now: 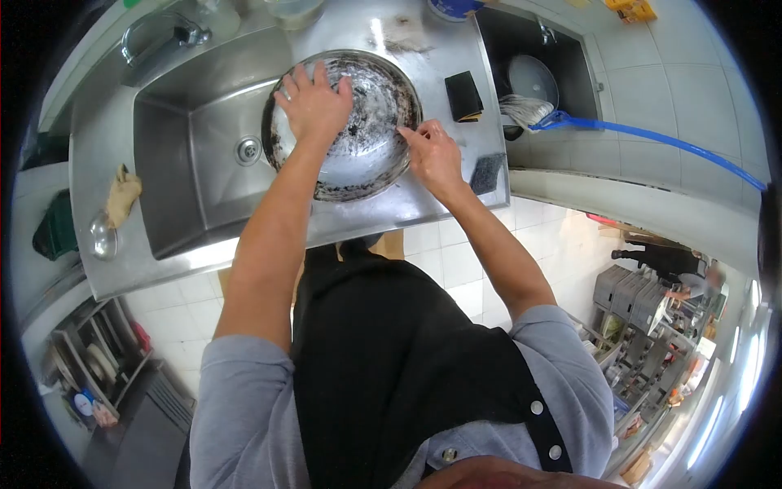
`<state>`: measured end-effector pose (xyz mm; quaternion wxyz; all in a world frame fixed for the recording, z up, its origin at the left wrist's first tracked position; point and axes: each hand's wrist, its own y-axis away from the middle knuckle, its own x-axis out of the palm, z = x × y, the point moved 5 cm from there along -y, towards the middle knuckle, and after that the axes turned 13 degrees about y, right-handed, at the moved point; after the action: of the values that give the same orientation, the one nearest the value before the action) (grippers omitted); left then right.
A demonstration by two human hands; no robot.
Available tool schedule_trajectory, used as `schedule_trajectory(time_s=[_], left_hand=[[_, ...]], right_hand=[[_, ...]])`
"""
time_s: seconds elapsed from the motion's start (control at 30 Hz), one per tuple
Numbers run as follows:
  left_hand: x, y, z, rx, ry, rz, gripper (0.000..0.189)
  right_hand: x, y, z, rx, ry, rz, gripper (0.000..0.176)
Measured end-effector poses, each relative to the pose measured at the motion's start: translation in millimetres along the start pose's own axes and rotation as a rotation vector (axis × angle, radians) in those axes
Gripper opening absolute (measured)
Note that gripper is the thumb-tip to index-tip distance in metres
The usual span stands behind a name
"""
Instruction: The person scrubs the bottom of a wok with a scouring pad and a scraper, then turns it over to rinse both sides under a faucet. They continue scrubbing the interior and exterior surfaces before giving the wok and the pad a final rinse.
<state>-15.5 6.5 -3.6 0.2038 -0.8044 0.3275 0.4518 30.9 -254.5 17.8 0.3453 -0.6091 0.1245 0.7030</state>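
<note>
A large round metal pan (358, 167) with blackened, burnt patches lies over the sink's right edge and the steel counter. My left hand (316, 104) rests on its upper left part, fingers spread flat. At the pan's right rim is my right hand (436, 160), one finger stretched onto the blackened surface and the other fingers curled in. Whatever those curled fingers may hold is hidden. To the right of the pan lie a black block-like pad (463, 96) and a dark flat scouring pad (487, 174).
The steel sink (232, 191) has a drain and a faucet (191, 33). A beige glove (123, 198) and a metal bowl (102, 238) sit at left. Beyond the counter, a blue-handled mop (652, 134) leans into a dark basin. A person (680, 265) stands far right near shelves.
</note>
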Motion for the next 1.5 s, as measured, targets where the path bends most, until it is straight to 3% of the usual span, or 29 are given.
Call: schedule_trajectory(time_s=[0.13, 0.23, 0.33, 0.43, 0.53, 0.7, 0.8, 0.9, 1.0, 1.1, 1.13, 1.23, 1.27, 1.37, 1.4, 1.5], left_hand=[[4, -1, 2, 0.012, -0.007, -0.007, 0.076], [2, 0, 1, 0.039, -0.021, -0.016, 0.077], [2, -1, 1, 0.051, -0.035, -0.019, 0.077], [2, -1, 1, 0.062, 0.001, -0.039, 0.077], [5, -3, 3, 0.049, -0.002, -0.039, 0.077], [10, -5, 7, 0.095, -0.048, -0.074, 0.076], [9, -4, 7, 0.103, -0.038, -0.072, 0.076], [11, -3, 8, 0.114, -0.043, -0.084, 0.075], [9, -5, 10, 0.122, -0.041, -0.096, 0.074], [10, -6, 6, 0.121, -0.019, -0.092, 0.074], [8, -5, 7, 0.111, -0.015, -0.088, 0.074], [8, -5, 7, 0.089, -0.004, -0.060, 0.075], [7, -6, 6, 0.085, -0.006, -0.064, 0.076], [6, -4, 4, 0.077, -0.031, -0.074, 0.076], [8, -4, 5, 0.084, -0.053, -0.080, 0.077], [8, -4, 6, 0.072, -0.075, -0.077, 0.076]], right_hand=[[3, -13, -9, 0.088, 0.052, -0.122, 0.045], [9, -2, -5, 0.079, -0.014, -0.059, 0.047], [12, 14, 1, 0.248, -0.069, 0.220, 0.050], [22, 24, -9, 0.361, -0.154, 0.255, 0.051], [30, 15, -29, 0.250, -0.191, 0.023, 0.043], [30, -34, -56, 0.303, -0.487, 0.240, 0.020], [39, -41, -67, 0.324, -0.630, 0.391, 0.018], [33, -26, -48, 0.173, -0.522, 0.134, 0.019], [15, 5, -2, 0.123, -0.490, 0.378, 0.022], [27, -12, -29, 0.046, -0.543, 0.274, 0.021], [28, -24, -44, 0.194, -0.629, 0.285, 0.021], [39, -29, -59, 0.384, -0.733, 0.551, 0.022], [46, -18, -55, 0.240, -0.703, 0.440, 0.023], [19, -2, -36, 0.226, -0.631, 0.494, 0.024], [25, -9, -47, 0.135, -0.648, 0.452, 0.023], [20, -44, -55, 0.245, -0.669, 0.480, 0.022]])
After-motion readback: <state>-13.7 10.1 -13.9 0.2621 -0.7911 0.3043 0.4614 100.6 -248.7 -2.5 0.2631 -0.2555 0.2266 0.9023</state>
